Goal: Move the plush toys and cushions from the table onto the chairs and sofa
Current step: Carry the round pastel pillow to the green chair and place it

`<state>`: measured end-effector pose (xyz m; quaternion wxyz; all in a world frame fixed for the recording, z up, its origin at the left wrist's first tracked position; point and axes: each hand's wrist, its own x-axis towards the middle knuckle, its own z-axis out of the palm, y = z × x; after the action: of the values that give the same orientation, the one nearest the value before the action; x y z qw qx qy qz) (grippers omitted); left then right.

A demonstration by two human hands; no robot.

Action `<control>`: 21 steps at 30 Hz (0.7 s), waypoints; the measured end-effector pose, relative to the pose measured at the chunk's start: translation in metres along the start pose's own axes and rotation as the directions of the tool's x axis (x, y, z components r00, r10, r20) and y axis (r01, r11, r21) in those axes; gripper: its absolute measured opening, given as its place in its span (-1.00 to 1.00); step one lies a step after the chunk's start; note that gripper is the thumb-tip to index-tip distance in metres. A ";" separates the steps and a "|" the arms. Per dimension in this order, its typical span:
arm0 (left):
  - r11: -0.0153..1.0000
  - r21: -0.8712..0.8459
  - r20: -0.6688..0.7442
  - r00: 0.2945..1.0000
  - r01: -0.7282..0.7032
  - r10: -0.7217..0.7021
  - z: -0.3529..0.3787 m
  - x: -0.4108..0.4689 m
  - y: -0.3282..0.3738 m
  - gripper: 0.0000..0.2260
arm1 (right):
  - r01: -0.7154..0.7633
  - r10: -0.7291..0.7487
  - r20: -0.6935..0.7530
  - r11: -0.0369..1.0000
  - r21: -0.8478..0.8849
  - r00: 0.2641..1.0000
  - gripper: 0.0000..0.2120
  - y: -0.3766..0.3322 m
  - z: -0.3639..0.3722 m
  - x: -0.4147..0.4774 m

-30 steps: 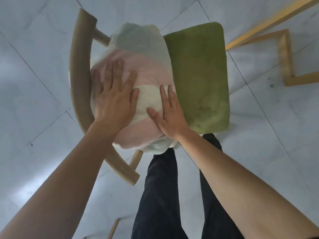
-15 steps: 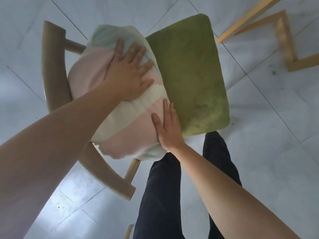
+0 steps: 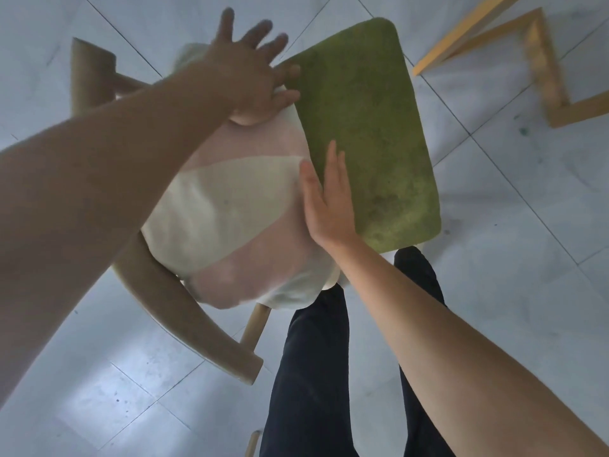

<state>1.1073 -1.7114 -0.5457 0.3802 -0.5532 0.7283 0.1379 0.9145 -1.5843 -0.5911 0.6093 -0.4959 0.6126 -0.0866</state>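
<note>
- From my station I see the striped cushion [image 3: 230, 206] — pink and cream bands — lying on the chair [image 3: 250, 328], on its backrest side.
- One long edge of the cushion is against the curved wooden backrest [image 3: 184, 311]. The other overlaps the left part of the green seat pad [image 3: 369, 120].
- The left hand [image 3: 244, 70] is at the cushion's far end with its fingers fanned wide and gripping nothing. Its heel presses into the fabric, and the fingertips stick out past the cushion's edge.
- The right hand [image 3: 329, 206] is flat, with fingers straight and close together. It lies along the cushion's right side, just where the cushion meets the green pad, and holds nothing.
- The near end of the cushion hangs over the seat's front edge, above my dark trousers [image 3: 309, 374].
- The chair stands on a pale tiled floor [image 3: 510, 291].
- A yellow wooden frame [image 3: 543, 70] sits at upper right, well apart from the chair — I can't tell what it belongs to.
</note>
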 end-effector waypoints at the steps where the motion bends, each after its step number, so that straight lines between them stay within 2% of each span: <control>1: 1.000 0.004 0.050 0.999 -0.004 0.004 0.002 0.002 0.003 -0.40 | 0.051 -0.051 0.027 0.998 -0.025 0.998 -0.26 -0.008 0.006 0.004; 4: 0.999 0.003 0.128 0.991 0.035 -0.035 0.014 0.005 0.008 -0.42 | 0.127 -0.110 0.149 0.986 -0.111 0.983 -0.28 -0.009 0.021 -0.007; 9: 0.997 -0.049 0.062 0.996 0.063 -0.060 0.027 0.008 0.003 -0.44 | 0.147 -0.126 0.114 0.967 -0.206 0.986 -0.25 0.044 0.018 -0.055; 13: 0.989 -0.089 -0.081 0.989 0.120 -0.127 0.022 -0.013 0.015 -0.42 | 0.063 -0.016 0.177 0.962 -0.267 0.984 -0.21 0.071 -0.002 -0.075; 16: 0.953 -0.200 -0.137 0.957 0.227 -0.257 0.021 -0.058 0.042 -0.44 | -0.039 0.061 0.095 0.973 -0.228 0.994 -0.11 0.066 -0.009 -0.086; 19: 0.887 -0.377 -0.199 0.912 0.267 -0.359 0.033 -0.115 0.080 -0.45 | 0.009 -0.011 -0.015 0.986 -0.164 1.000 -0.08 0.046 0.001 -0.093; 21: 0.856 -0.427 -0.234 0.879 0.292 -0.416 0.053 -0.149 0.103 -0.46 | 0.082 -0.091 -0.050 0.984 -0.156 0.995 -0.12 0.037 0.014 -0.093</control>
<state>1.0497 -1.5382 -0.4982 0.1627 -0.7569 0.6230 0.1117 0.8861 -1.4923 -0.5592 0.5473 -0.5647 0.6125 -0.0796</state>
